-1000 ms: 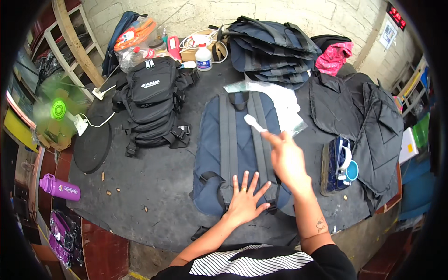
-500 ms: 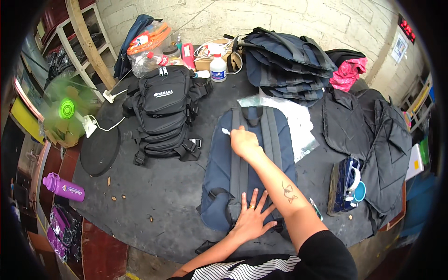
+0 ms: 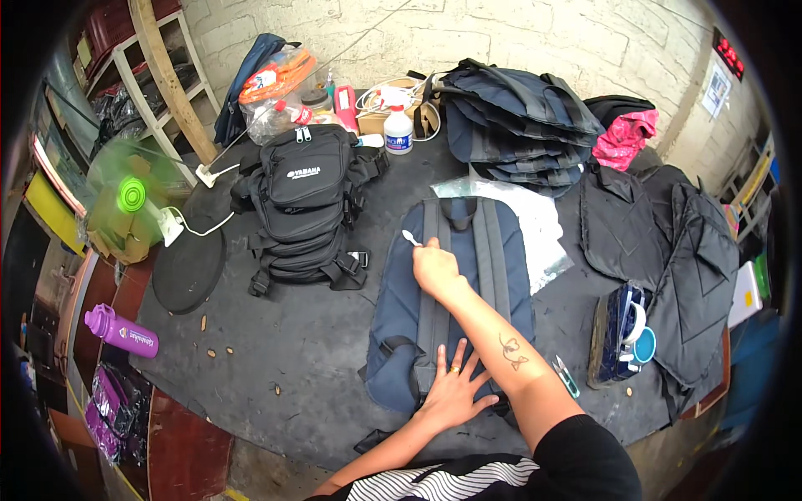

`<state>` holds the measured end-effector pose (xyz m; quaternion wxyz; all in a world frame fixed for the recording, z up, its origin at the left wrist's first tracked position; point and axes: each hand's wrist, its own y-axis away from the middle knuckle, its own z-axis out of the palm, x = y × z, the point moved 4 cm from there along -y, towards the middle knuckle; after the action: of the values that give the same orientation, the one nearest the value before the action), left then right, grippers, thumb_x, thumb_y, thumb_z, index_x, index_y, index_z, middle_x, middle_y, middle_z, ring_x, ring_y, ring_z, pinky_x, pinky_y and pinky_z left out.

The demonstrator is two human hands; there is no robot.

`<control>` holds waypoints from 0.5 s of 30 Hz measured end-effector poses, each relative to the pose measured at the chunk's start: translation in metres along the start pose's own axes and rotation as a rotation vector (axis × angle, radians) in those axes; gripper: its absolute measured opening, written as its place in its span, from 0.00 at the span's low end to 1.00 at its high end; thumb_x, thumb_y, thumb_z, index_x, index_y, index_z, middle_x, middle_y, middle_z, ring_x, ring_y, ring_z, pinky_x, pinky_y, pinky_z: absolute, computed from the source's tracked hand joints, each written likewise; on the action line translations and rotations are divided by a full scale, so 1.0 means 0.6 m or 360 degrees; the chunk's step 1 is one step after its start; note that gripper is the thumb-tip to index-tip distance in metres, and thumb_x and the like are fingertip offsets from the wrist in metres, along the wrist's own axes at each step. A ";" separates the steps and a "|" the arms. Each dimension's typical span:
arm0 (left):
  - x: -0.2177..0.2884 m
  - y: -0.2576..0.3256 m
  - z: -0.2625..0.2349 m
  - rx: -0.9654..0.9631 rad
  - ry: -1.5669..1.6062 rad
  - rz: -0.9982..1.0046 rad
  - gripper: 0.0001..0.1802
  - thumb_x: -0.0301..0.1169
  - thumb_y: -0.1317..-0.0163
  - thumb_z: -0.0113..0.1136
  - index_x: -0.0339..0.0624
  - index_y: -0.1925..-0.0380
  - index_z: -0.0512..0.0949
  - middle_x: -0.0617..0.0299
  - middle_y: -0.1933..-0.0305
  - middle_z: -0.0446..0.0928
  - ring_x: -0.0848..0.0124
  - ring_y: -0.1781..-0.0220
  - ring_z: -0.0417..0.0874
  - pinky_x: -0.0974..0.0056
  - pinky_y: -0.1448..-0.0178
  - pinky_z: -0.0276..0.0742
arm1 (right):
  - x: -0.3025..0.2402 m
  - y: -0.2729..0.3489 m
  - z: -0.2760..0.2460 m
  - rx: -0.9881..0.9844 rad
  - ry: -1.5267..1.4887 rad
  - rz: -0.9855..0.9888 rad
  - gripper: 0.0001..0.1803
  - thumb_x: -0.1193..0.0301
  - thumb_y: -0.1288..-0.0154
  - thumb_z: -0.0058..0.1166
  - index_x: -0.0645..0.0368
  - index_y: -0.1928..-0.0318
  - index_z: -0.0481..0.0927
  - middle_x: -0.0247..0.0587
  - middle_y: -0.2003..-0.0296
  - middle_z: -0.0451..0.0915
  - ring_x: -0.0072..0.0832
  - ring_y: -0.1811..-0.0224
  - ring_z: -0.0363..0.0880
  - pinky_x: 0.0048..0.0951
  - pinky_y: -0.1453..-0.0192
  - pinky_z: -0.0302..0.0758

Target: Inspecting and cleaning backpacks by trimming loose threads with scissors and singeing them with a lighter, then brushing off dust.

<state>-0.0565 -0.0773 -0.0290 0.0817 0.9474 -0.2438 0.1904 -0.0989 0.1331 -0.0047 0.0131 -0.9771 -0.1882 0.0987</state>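
A dark blue backpack panel point(image 3: 388, 288) with grey straps lies flat before me, its top loop pointing away. My right hand point(image 3: 437, 269) is closed over its upper left part. From its fist sticks out a slim tool with a white, rounded tip point(image 3: 409, 237); the rest is hidden in the fingers, and I cannot tell its kind. Spread on the lower part of the panel, my left hand point(image 3: 452, 392) presses down with fingers apart. A pair of small thread snips point(image 3: 566, 377) rests right of my right forearm.
A black backpack point(image 3: 305, 209) stands at the left. Behind are a spray bottle point(image 3: 398, 132) and a stack of blue panels point(image 3: 518, 117). White sheets point(image 3: 547, 238) lie beside the backpack panel. At right are a blue case point(image 3: 620, 334) and black padded pieces point(image 3: 697, 267); a purple bottle point(image 3: 122, 331) is far left.
My right hand has shifted slightly toward me along the panel, and more of the white-tipped tool shows. My left hand stays in place. The whole view has shifted a little.
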 end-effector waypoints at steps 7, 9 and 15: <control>-0.010 0.009 0.004 0.0145 0.0051 0.0012 0.35 0.58 0.37 0.44 0.54 0.34 0.62 0.47 0.28 0.49 0.43 0.25 0.39 0.31 0.30 0.26 | -0.003 0.167 -0.156 -0.0032 -0.0292 -0.0162 0.20 0.77 0.46 0.46 0.50 0.52 0.81 0.54 0.62 0.73 0.49 0.64 0.81 0.46 0.59 0.77; -0.021 0.012 0.021 0.0197 0.0091 0.0034 0.35 0.55 0.37 0.45 0.51 0.34 0.61 0.46 0.31 0.55 0.46 0.26 0.44 0.33 0.30 0.26 | -0.037 0.197 -0.095 -0.0349 -0.0022 -0.0365 0.15 0.72 0.37 0.43 0.56 0.54 0.80 0.56 0.62 0.73 0.46 0.71 0.81 0.42 0.66 0.79; -0.002 0.003 -0.014 0.0398 0.0242 0.0147 0.33 0.45 0.39 0.49 0.49 0.34 0.60 0.43 0.31 0.56 0.47 0.27 0.49 0.38 0.29 0.39 | -0.042 0.172 -0.023 -0.0045 -0.0179 -0.0383 0.15 0.72 0.35 0.43 0.64 0.52 0.76 0.55 0.61 0.74 0.46 0.71 0.82 0.41 0.68 0.78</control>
<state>-0.0611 -0.0764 -0.0220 -0.0276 0.9208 -0.2546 0.2941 -0.0814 0.0280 0.0072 0.0004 -0.9405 -0.3057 0.1483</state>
